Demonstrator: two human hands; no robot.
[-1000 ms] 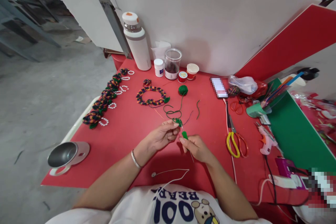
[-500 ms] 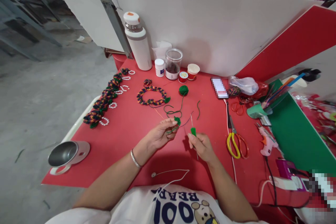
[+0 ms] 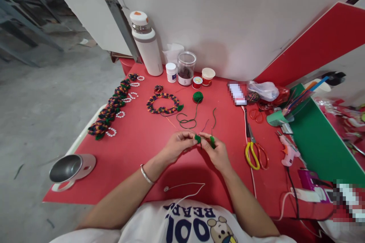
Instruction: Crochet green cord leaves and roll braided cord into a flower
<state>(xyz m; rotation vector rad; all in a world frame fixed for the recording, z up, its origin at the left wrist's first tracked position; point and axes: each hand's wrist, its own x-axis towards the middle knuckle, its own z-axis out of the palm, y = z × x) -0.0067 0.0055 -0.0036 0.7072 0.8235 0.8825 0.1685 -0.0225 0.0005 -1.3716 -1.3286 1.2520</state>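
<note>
Pinched in the fingers of my left hand (image 3: 180,145) is a small green crochet piece (image 3: 197,139). My right hand (image 3: 217,154) is closed around a green-handled crochet hook (image 3: 212,142), its thin metal shaft pointing up and away. Right thumb and forefinger reach to the edge of the green piece, so both hands nearly meet. A dark strand (image 3: 205,125) sticks out beyond the fingers. Farther back lies a ball of green yarn (image 3: 197,97) with a loose looping tail. Left of it rests a multicoloured crocheted ring (image 3: 148,105) with a green leaf-like end.
Along the left edge lie several multicoloured crocheted bundles (image 3: 107,113) with white bead loops. A steel-lined mug (image 3: 90,162) stands front left, a white bottle (image 3: 148,51) at the back. Scissors (image 3: 252,155), a phone (image 3: 237,93) and a pink glue gun (image 3: 289,152) lie on the right.
My right hand has brought the hook in to the green piece, its fingers now at the piece's edge. My left hand has shifted slightly right. The view has moved a little.
</note>
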